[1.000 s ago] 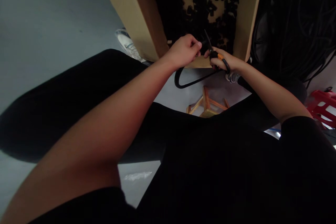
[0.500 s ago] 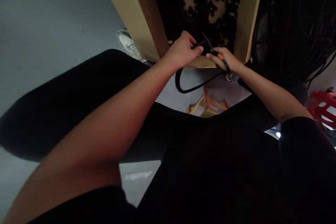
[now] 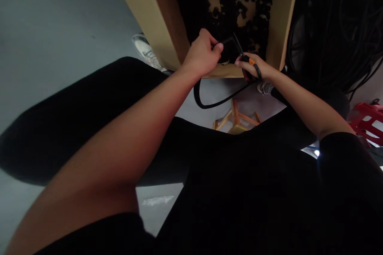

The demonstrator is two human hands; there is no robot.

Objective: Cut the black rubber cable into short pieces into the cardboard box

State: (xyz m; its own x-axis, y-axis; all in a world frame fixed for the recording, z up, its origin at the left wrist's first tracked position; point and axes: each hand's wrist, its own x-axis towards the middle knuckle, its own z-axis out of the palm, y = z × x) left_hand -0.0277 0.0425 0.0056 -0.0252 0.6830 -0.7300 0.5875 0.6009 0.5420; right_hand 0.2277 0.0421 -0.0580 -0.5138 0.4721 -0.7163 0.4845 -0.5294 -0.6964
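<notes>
My left hand (image 3: 205,52) is closed in a pinch on a black strip (image 3: 203,106), over the near edge of a cardboard box (image 3: 166,20). The strip hangs below that hand in a loop and runs toward my right hand (image 3: 253,65). In my right hand are scissors (image 3: 238,44) with black and orange handles, their blades pointing up and away over the box. Dark surroundings hide the short end of the strip beyond my left fingers. Many small black pieces (image 3: 241,8) lie scattered inside the box.
Bundles of black cable or strip (image 3: 335,28) are heaped to the right of the box. A small wooden stool (image 3: 236,117) stands on the floor between my legs. A red plastic stool (image 3: 366,121) is at the far right. My shoe (image 3: 146,50) is beside the box.
My left hand has shifted a little left and away from the scissors, and the strip's loop has moved left with it. My right hand stays nearly in place.
</notes>
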